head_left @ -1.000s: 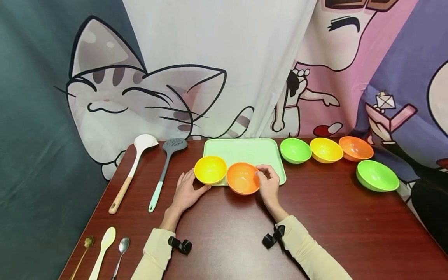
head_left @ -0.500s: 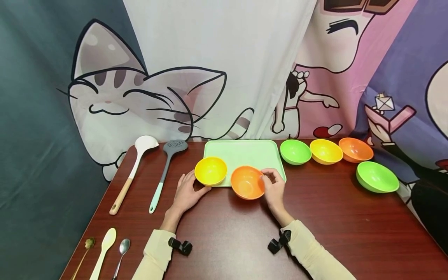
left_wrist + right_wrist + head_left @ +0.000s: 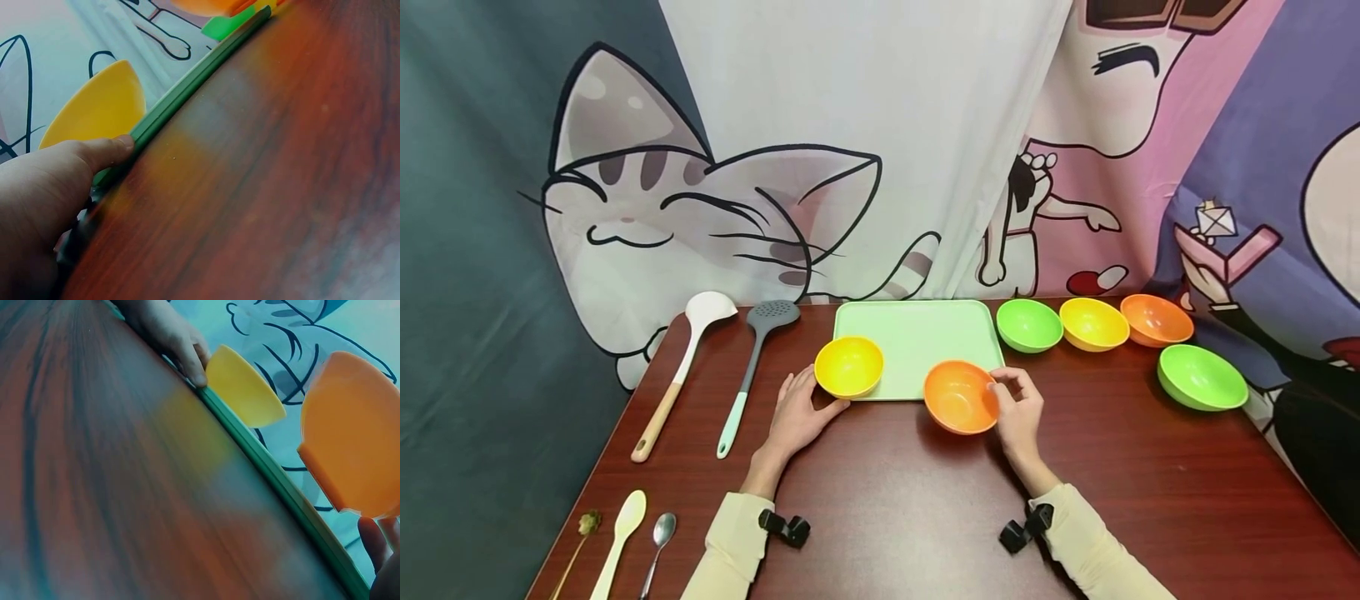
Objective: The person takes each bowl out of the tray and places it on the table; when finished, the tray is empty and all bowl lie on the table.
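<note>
In the head view my right hand (image 3: 1018,414) pinches the right rim of an orange bowl (image 3: 961,398). The right wrist view shows this bowl (image 3: 356,434) raised off the surface, with thumb and fingertips at its edge. A yellow bowl (image 3: 849,367) sits at the near left corner of a pale green tray (image 3: 917,333). Beside that bowl lies my left hand (image 3: 796,417), fingers fairly straight along its left side. In the left wrist view the thumb (image 3: 112,150) rests at the tray's edge, close under the yellow bowl (image 3: 103,106); the other fingertips are hidden there.
Right of the tray stand a green bowl (image 3: 1029,325), a yellow bowl (image 3: 1093,324), an orange bowl (image 3: 1156,320) and another green bowl (image 3: 1202,377). Left lie a white ladle (image 3: 688,358), a grey slotted turner (image 3: 756,358) and several small utensils, including a cream spoon (image 3: 625,525). A curtain hangs behind.
My right hand has carried the orange bowl rightward and slightly toward me, away from the yellow bowl. The left hand and yellow bowl have stayed in place.
</note>
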Demonstrator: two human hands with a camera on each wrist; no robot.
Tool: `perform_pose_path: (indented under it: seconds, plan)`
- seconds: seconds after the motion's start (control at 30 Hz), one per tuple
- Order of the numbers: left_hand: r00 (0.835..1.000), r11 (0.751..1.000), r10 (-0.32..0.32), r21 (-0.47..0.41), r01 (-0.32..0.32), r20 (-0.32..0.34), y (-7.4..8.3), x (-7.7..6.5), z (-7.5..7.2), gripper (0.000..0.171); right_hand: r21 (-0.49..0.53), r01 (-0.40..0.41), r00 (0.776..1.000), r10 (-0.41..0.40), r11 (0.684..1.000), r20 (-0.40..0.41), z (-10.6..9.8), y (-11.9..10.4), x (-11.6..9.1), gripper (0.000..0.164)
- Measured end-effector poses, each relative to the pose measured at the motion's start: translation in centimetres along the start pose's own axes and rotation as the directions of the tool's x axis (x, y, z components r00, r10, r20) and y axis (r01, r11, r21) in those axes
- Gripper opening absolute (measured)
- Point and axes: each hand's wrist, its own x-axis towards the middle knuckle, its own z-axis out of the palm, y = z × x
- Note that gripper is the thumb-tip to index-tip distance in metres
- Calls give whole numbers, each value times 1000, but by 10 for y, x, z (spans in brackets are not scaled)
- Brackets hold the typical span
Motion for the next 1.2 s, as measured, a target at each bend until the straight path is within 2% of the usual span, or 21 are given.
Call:
perform_pose_path:
  seconds: [0.23, 0.43, 0.63, 0.77, 0.9, 1.1, 1.2]
  plan:
    - [1000, 1000, 1, 2, -1, 5, 0, 0, 1, 81, 1, -30, 998, 30, 1000, -53, -27, 23, 14, 19]
    - [1000, 1000, 0, 5, 0, 8, 1, 0, 1, 81, -31, -30, 987, 25, 999, -159, -55, 32, 26, 18]
    - [1000, 1000, 7, -1, -7, 3, 1, 0, 1, 81, -34, -39, 959, 28, 999, -281, -81, 32, 38, 14]
    - [1000, 1000, 7, -1, -7, 0, 1, -1, -1, 82, 1, -41, 933, 39, 999, -357, -96, 30, 44, 19]
    - [1000, 1000, 10, 0, -10, -3, 2, -1, -2, 81, 15, -48, 917, 50, 999, -395, -108, 29, 48, 19]
    - [1000, 1000, 18, -5, -18, -8, 4, -2, -1, 80, -16, -83, 903, 69, 996, -423, -122, 30, 52, 14]
    - [1000, 1000, 19, -7, -19, -10, 4, -2, -1, 79, 5, -83, 897, 77, 997, -436, -128, 31, 54, 14]
